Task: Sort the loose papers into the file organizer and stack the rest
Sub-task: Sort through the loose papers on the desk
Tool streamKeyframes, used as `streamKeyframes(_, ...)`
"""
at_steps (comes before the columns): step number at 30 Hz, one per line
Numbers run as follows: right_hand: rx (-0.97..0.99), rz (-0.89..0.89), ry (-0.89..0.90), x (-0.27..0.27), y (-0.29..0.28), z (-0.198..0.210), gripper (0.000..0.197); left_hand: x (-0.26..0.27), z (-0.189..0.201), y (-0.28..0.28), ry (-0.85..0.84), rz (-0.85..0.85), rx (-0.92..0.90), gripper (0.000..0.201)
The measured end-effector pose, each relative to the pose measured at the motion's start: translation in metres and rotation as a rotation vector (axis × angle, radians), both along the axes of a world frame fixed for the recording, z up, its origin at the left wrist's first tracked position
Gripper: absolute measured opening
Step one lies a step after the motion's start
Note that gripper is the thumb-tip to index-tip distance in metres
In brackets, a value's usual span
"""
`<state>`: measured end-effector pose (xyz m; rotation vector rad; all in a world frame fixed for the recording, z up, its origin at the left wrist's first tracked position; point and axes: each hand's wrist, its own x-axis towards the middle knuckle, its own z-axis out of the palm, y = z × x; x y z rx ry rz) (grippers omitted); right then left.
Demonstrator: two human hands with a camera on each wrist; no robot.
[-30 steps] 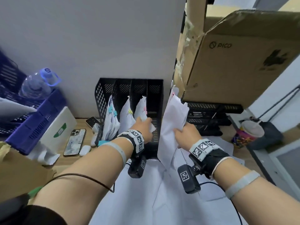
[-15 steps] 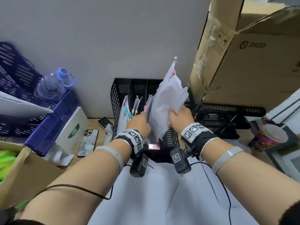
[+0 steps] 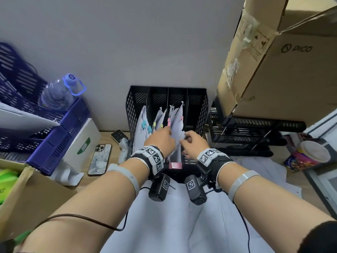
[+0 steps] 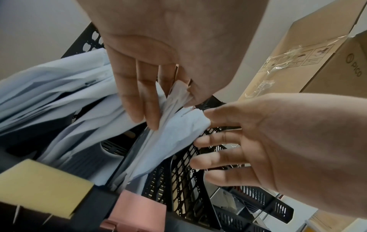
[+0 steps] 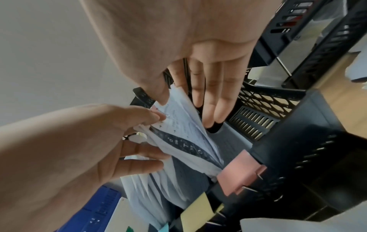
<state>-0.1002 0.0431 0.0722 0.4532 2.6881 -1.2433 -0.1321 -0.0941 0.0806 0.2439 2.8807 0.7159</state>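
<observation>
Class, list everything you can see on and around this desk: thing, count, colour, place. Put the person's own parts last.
file organizer: one, black, against the wall
clipped papers: several bundles, white, in its slots
loose sheets: several, white, desk front
crate: one, blue, left
water bottle: one, clear, in the crate
phone: one, marbled case, left of organizer
cardboard box: one, brown, upper right
cup: one, colourful, right
left hand: pinching papers
right hand: touching the same papers
</observation>
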Motion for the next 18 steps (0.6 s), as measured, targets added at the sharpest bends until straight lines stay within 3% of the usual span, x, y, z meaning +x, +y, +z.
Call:
streamKeyframes(2, 0.018, -0.001, -0.007, -0.003, 0.003, -0.004, 0.051, 0.002, -0.001, 0.002, -0.009, -0.004, 0.012, 0.037)
streamKeyframes(4, 0.060, -0.011, 0.017, -0.009, 0.007, -0.005, 0.054, 0.005, -0.001, 0.004, -0.024, 0.003, 0.027, 0.039)
streamKeyframes(8, 0.012, -0.020, 0.011, -0.018, 0.014, 0.006, 0.020, 0.008, 0.002, 0.005, -0.061, 0.037, 0.058, 0.040)
streamKeyframes(14, 0.303, 0.226, 0.265, 0.001, 0.003, 0.025, 0.017, 0.009, 0.011, 0.009, 0.042, 0.055, 0.100, 0.045)
streamKeyframes(18, 0.347, 0.318, 0.191, 0.008, 0.006, 0.016, 0.017, 0.009, 0.008, 0.025, -0.004, 0.031, 0.112, 0.047)
